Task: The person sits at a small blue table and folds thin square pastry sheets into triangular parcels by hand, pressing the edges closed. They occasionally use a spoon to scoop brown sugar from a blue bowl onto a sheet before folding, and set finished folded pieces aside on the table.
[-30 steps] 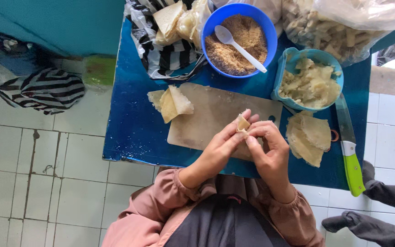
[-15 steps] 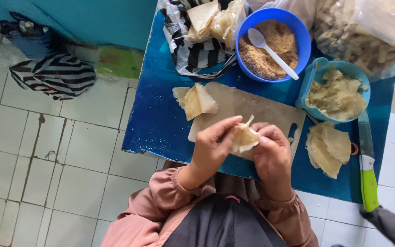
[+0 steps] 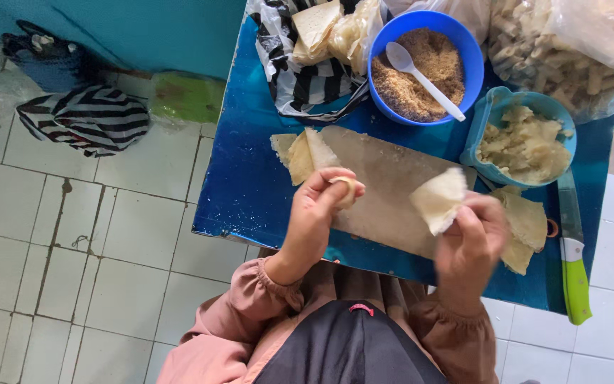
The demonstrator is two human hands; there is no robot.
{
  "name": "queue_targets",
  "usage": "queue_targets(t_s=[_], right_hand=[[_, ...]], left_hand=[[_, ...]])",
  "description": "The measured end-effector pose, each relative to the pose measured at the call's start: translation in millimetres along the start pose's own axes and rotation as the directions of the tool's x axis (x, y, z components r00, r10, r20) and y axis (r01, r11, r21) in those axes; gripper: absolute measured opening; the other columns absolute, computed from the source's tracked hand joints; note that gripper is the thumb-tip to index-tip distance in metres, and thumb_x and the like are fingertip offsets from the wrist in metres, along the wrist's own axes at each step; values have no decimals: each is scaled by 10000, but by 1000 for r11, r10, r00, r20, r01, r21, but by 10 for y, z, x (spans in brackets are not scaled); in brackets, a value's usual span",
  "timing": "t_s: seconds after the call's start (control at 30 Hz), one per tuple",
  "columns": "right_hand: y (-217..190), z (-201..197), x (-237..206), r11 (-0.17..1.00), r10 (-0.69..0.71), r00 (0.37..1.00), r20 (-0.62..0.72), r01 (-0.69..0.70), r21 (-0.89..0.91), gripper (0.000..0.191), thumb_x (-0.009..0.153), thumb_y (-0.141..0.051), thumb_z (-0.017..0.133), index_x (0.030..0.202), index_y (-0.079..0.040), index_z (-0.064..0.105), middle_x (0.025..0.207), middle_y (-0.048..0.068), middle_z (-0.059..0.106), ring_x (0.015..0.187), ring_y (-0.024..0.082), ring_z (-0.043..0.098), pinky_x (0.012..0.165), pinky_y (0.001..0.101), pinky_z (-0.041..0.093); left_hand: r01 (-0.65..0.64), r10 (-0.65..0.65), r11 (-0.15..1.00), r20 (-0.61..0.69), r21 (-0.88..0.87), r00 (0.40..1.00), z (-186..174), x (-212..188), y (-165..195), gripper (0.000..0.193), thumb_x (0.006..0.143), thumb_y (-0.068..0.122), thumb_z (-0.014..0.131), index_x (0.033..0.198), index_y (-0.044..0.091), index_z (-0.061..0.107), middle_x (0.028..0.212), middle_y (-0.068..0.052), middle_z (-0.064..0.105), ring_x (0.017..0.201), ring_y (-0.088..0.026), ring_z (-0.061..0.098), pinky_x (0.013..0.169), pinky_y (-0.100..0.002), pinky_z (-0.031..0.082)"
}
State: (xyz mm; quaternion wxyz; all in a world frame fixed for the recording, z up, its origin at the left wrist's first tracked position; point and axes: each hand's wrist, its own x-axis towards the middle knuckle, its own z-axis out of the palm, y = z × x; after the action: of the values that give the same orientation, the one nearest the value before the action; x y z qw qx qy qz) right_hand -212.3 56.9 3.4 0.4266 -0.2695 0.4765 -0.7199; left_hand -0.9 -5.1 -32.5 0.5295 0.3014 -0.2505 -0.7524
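Left hand (image 3: 318,206) pinches a small pale rolled dough piece (image 3: 346,190), apparently finished, over the wooden cutting board (image 3: 385,199); right hand (image 3: 472,238) grips a fresh thin pale wrapper sheet (image 3: 437,199), which next needs filling.

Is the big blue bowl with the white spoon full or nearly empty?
Fairly full. The blue bowl holds brown crumbs across nearly its whole inside, reaching close to the rim, and the white spoon lies on top of them.

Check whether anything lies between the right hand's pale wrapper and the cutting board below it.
Nothing visible does. The right hand holds the wrapper over a bare stretch of the cutting board; the left hand, pinching a small filled piece, is off to the side.
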Motion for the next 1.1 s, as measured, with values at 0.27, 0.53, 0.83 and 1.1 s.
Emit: queue_targets(t_s=[0.27, 0.53, 0.83, 1.1], right_hand=[[-353, 187, -82, -146, -478, 708, 520, 520, -842, 178, 973, 36, 608, 1130, 27, 692, 1202, 181, 675, 1108, 332, 630, 967, 426, 505], [102, 393, -140, 895, 130, 969, 209, -24, -445, 195, 985, -56, 693, 1162, 24, 682, 1095, 79, 711, 991, 99, 677, 889, 232, 535], [13, 274, -47, 856, 36, 985, 168, 56, -515, 116, 987, 0, 676, 1099, -19, 654, 959, 20, 678, 857, 77, 640, 788, 217, 508], [-420, 129, 13, -77, -255, 842, 475, 472, -878, 173, 1018, -40, 738, 1184, -17, 695, 1180, 163, 651, 1148, 323, 599, 1059, 446, 462]], left_hand=[[66, -59, 995, 92, -72, 994, 145, -41, -145, 200, 995, 51, 679, 1158, 44, 564, 1068, -58, 697, 947, -127, 685, 813, -286, 577], [22, -17, 990, 37, -137, 999, 228, -57, -240, 207, 1015, 65, 672, 1208, 34, 604, 1123, -48, 674, 1026, -106, 671, 911, -253, 560], [-268, 224, 585, 165, 765, 961, 221, -238, 155, 145, 988, 107, 726, 1128, 81, 696, 1020, -60, 732, 880, -147, 745, 745, -252, 579], [-376, 478, -74, 364, 924, 799, 6, 161, 711, 321, 860, 118, 751, 1168, 101, 664, 1144, -136, 641, 1000, -345, 623, 862, -431, 517]])
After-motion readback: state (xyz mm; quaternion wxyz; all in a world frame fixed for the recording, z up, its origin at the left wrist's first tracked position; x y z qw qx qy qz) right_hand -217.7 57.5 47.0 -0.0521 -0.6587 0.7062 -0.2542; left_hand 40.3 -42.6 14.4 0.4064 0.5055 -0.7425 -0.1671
